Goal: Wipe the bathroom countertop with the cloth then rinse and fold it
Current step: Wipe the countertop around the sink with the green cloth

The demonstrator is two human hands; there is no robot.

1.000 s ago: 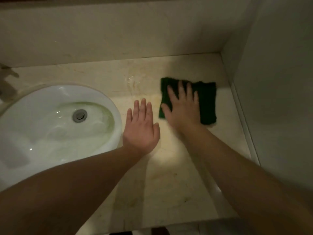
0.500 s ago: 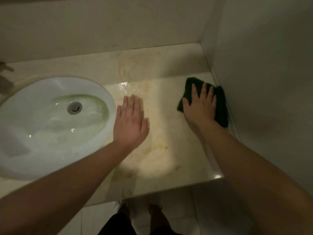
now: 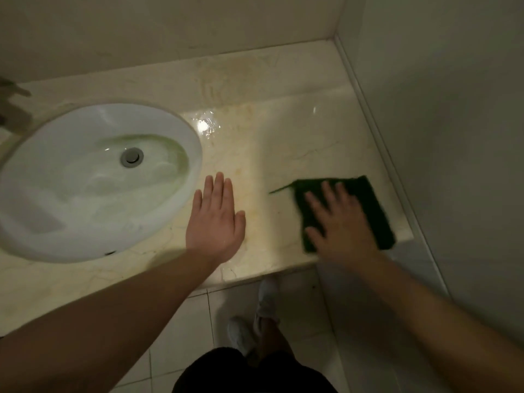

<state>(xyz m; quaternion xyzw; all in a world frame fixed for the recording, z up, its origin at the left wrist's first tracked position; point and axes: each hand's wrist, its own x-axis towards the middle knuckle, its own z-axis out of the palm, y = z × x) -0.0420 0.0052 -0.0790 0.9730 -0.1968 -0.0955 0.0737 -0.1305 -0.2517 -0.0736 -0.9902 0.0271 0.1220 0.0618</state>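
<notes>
A dark green cloth (image 3: 371, 202) lies flat on the cream marble countertop (image 3: 272, 143), near its front right corner. My right hand (image 3: 340, 225) presses down on the cloth with fingers spread, and it is blurred by motion. My left hand (image 3: 217, 222) rests flat on the countertop, palm down, fingers together, just right of the sink, holding nothing. A wet, shiny patch (image 3: 205, 124) glints on the counter behind the left hand.
A white oval sink (image 3: 56, 211) with a metal drain (image 3: 131, 156) fills the left. A tap (image 3: 12, 106) shows at the far left edge. Walls close the back and right (image 3: 453, 137). Tiled floor (image 3: 184, 336) and my shoes (image 3: 263, 304) lie below the counter's front edge.
My right hand has drawn the cloth from the back right by the wall toward the counter's front edge. The left hand has stayed flat beside the sink. The view has tilted further down.
</notes>
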